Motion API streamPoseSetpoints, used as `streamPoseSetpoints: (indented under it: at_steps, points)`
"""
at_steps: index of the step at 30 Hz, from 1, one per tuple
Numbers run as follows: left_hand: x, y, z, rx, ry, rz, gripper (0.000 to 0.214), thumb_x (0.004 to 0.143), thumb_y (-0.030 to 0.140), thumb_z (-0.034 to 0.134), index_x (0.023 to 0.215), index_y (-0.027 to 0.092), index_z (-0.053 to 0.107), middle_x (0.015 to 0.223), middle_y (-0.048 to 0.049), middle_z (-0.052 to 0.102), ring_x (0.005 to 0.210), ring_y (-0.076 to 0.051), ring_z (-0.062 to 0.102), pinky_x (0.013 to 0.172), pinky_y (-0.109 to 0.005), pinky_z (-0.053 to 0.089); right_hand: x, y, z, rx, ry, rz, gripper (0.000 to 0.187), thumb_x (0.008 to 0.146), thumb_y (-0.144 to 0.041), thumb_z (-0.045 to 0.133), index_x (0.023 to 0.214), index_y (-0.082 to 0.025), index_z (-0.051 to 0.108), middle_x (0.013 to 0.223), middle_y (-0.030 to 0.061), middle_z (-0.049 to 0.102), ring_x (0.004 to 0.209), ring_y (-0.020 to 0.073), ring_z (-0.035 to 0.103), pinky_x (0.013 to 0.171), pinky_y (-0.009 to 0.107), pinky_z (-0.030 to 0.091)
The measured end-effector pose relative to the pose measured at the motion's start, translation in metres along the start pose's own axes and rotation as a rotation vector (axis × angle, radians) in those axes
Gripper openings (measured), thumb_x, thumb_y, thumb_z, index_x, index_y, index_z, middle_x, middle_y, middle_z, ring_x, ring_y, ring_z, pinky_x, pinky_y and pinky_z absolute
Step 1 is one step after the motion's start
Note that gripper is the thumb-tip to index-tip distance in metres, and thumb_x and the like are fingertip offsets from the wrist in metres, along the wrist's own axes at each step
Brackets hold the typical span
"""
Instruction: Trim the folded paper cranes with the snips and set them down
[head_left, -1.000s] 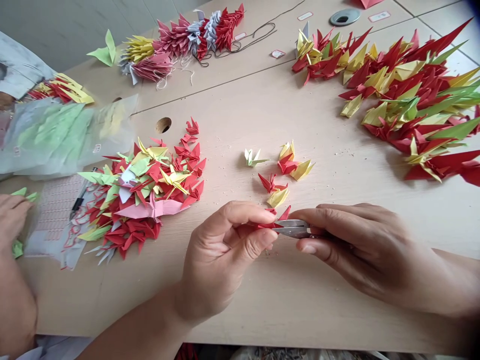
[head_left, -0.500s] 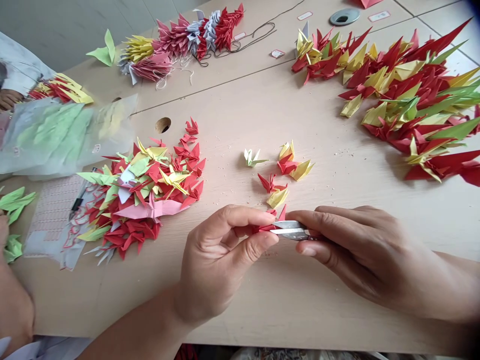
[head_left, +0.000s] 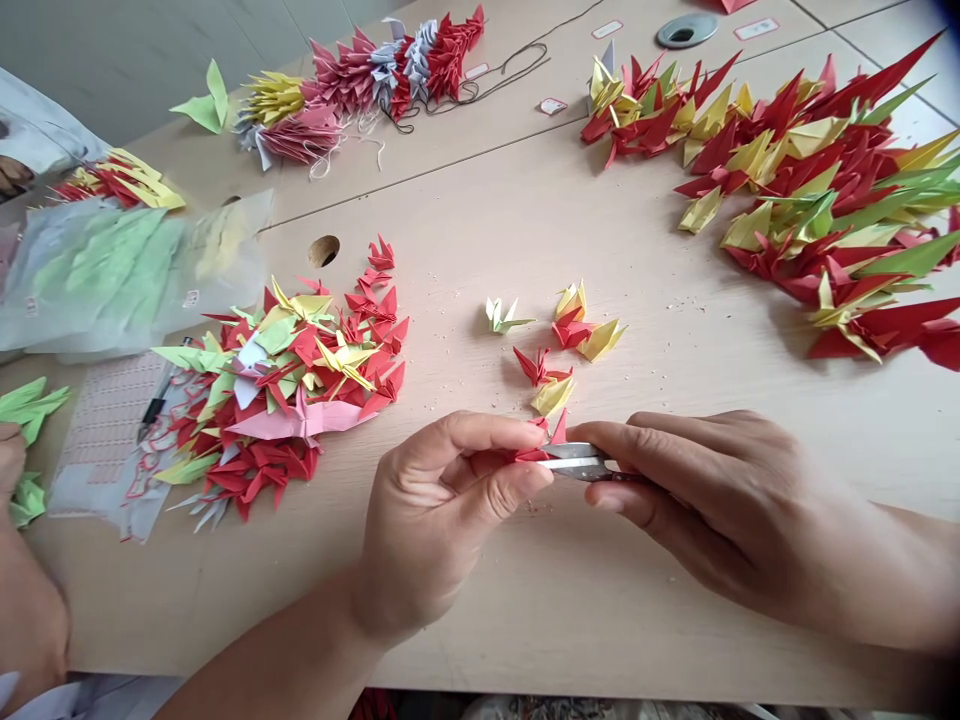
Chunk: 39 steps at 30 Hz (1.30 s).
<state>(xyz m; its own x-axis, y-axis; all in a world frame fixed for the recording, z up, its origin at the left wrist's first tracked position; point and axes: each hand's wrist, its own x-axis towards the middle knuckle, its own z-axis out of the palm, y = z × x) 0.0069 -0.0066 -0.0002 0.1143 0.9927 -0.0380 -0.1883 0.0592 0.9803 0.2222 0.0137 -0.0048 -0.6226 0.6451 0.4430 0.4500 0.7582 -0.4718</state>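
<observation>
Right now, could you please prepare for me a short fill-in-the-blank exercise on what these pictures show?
1. The left hand pinches a folded paper piece coloured ____.
2. The small metal tool is in the ____ hand.
3. Just left of the far bundle, a lone folded leaf-like piece is coloured ____.

Missing words: red; right; green.

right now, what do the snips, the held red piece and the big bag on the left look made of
Snips: likely metal, grey with bright glints. Red piece: seemingly matte paper, crisp folded tips. Big bag: probably cloudy plastic, green showing through.
</observation>
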Motion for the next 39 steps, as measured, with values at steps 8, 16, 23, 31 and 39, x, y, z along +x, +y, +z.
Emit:
streamPoseSetpoints:
  at_steps: [8, 16, 23, 31, 39]
  points:
    - [0.0011, 0.0001, -0.0002, -0.001, -0.025, 0.05, 0.03, 0.083, 0.004, 0.081, 0.098, 0.03, 0.083, 0.09, 0.0035, 0.082, 0.081, -0.008, 0.077, 0.075, -0.013, 0.065, 0.0, -0.0004, -0.0021, 0.156, -0.053, 0.064, 0.032, 0.112, -0.032, 0.04, 0.098, -0.014, 0.062, 0.076, 0.0053, 0.075, 0.056, 0.013, 0.065, 0.054, 0.026, 0.046]
    - [0.0012, 0.0022, 0.0011, 0.084, -0.015, 0.133, 0.03, 0.082, 0.005, 0.082, 0.098, 0.031, 0.083, 0.086, 0.0031, 0.08, 0.076, -0.008, 0.074, 0.067, -0.013, 0.064, 0.002, -0.0022, -0.0027, 0.18, -0.056, 0.084, 0.036, 0.112, -0.033, 0.04, 0.091, -0.015, 0.062, 0.074, 0.0056, 0.073, 0.056, 0.0124, 0.063, 0.053, 0.025, 0.044]
    - [0.0027, 0.0023, 0.0009, 0.074, -0.034, 0.149, 0.03, 0.082, 0.006, 0.083, 0.1, 0.03, 0.083, 0.084, 0.0028, 0.078, 0.076, -0.009, 0.074, 0.069, -0.014, 0.064, 0.0004, -0.0028, -0.0038, 0.222, -0.064, 0.109, 0.034, 0.112, -0.034, 0.04, 0.095, -0.015, 0.062, 0.07, 0.0016, 0.069, 0.053, 0.0104, 0.06, 0.053, 0.022, 0.044]
    - [-0.001, 0.002, 0.001, 0.06, -0.022, 0.097, 0.031, 0.083, 0.005, 0.082, 0.099, 0.032, 0.082, 0.088, 0.0032, 0.081, 0.081, -0.011, 0.078, 0.073, -0.017, 0.067, 0.0004, -0.0028, -0.0025, 0.295, -0.055, 0.124, 0.026, 0.111, -0.031, 0.045, 0.098, -0.016, 0.061, 0.071, 0.0012, 0.069, 0.055, 0.0105, 0.061, 0.053, 0.021, 0.046]
    - [0.0006, 0.0025, 0.0028, 0.047, 0.078, 0.11, 0.039, 0.081, 0.006, 0.084, 0.108, 0.033, 0.078, 0.09, 0.0055, 0.08, 0.082, -0.008, 0.078, 0.077, -0.012, 0.064, 0.0012, -0.0023, -0.0014, 0.283, -0.062, 0.146, 0.028, 0.111, -0.032, 0.045, 0.095, -0.016, 0.062, 0.075, 0.0039, 0.073, 0.058, 0.0117, 0.066, 0.054, 0.022, 0.047]
